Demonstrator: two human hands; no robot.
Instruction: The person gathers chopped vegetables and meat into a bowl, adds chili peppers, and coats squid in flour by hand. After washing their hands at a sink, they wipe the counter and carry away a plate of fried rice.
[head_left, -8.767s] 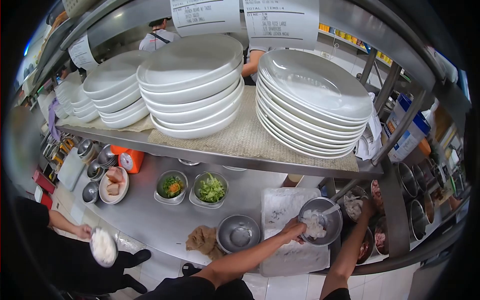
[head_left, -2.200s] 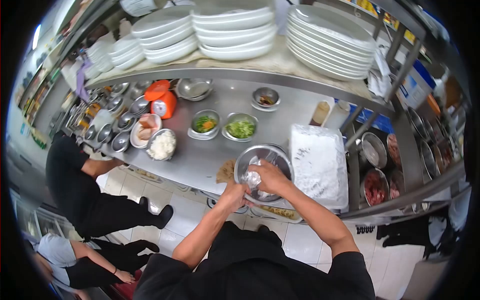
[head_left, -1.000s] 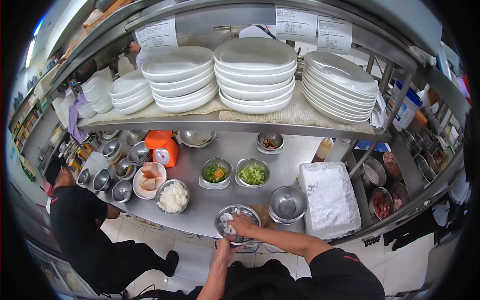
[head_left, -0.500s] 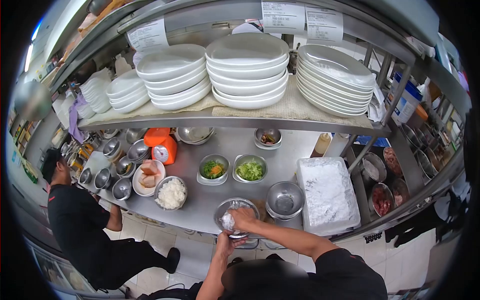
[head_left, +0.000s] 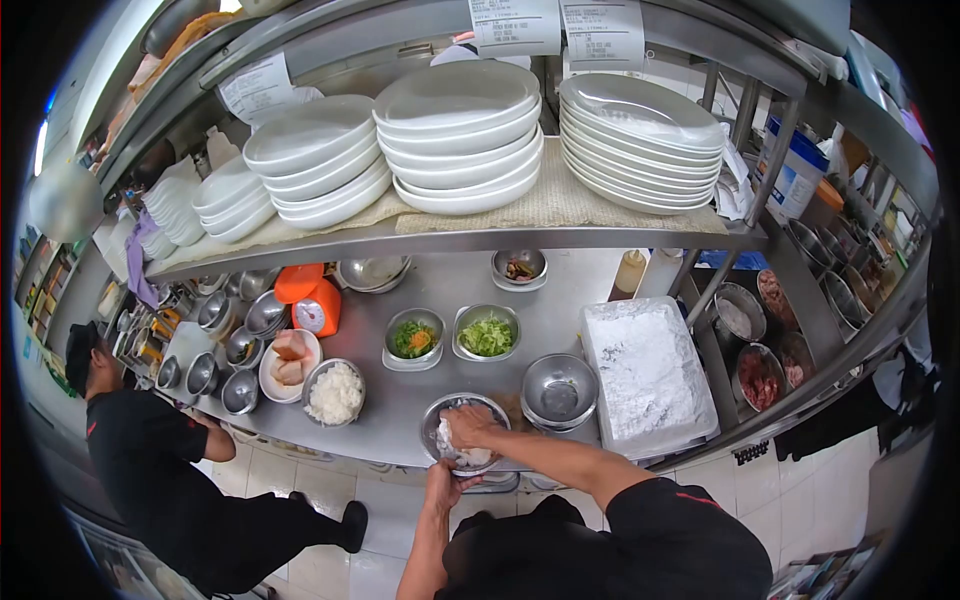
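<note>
A metal mixing bowl [head_left: 428,425] sits at the counter's front edge with white-coated food pieces [head_left: 472,457] inside. My left hand [head_left: 446,486] grips its near rim from below, fingers closed on it. Inside the bowl is my right hand [head_left: 472,425], its fingers curled down into the pieces and dusted white. What kind of food the pieces are, I cannot make out. Just right of this bowl stands another metal bowl [head_left: 560,388], and beyond it a tub of white powder [head_left: 648,365].
Behind are bowls of shredded green vegetable [head_left: 487,337] and chopped greens with orange bits [head_left: 412,339]. To the left stand a white, rice-like heap [head_left: 334,393] and an orange scale [head_left: 312,305]. Stacked plates [head_left: 460,140] fill the overhead shelf. A co-worker [head_left: 140,440] stands left.
The view has shifted, so the shelf and counter sit farther left. My right hand has moved within the bowl, uncovering more white pieces near the front. My left hand still holds the rim.
</note>
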